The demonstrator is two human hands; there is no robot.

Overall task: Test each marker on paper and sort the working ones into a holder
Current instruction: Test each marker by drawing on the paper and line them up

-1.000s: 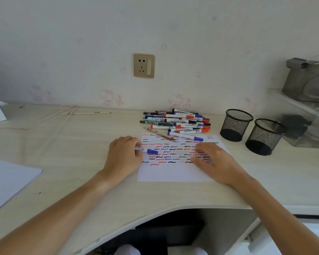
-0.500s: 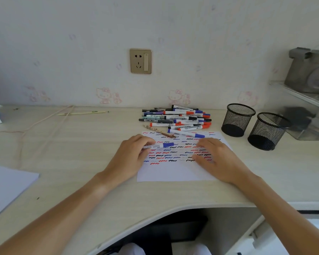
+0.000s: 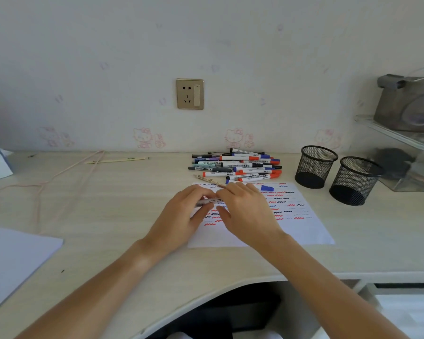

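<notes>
Your left hand (image 3: 181, 211) and right hand (image 3: 247, 211) meet at the centre of the frame over the paper (image 3: 304, 231), both grasping one marker (image 3: 209, 201). Your left fingers curl round its barrel; your right fingers close over its other end, which is hidden, so its cap colour cannot be told. The marker lies roughly level, just above the sheet's upper left part.

The paper is covered with red, blue and black squiggles. A blue-capped marker (image 3: 267, 187) lies on its top edge, just right of your right hand. Just above the sheet sits the pile of markers (image 3: 238, 166), with a pencil (image 3: 209, 180) at its lower left.

At centre right stand two black mesh holders, near each other: one (image 3: 315, 166) closer to the pile, the other (image 3: 355, 181) further right. A wall socket (image 3: 189, 94) is above the pile.
</notes>
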